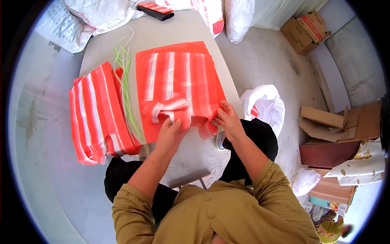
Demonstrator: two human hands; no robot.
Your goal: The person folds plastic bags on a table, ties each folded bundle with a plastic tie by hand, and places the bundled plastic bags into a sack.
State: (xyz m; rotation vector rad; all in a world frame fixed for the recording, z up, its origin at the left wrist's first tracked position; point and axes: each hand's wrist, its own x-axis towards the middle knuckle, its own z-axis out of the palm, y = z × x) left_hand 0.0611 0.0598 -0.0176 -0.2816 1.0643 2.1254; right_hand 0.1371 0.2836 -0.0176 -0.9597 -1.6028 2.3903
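A red-and-white striped plastic bag point(183, 77) lies flat on the table in front of me, over a plain red sheet point(147, 132). My left hand point(170, 132) is closed on the bag's crumpled near-left handle, thumb and fingers pinching the film. At the near-right corner my right hand point(229, 118) pinches the other handle. To the left, a thick folded stack of the same striped bags point(95, 110) hangs slightly over the table's edge. Pale green strings point(126, 81) run between that stack and the bag.
The beige table point(178, 30) carries a rolled striped bundle with a black end point(156, 11) at its far side. Stuffed white sacks point(101, 14) crowd the far edge. On the floor to the right stand a white bag-lined bin point(266, 103) and cardboard boxes point(304, 32).
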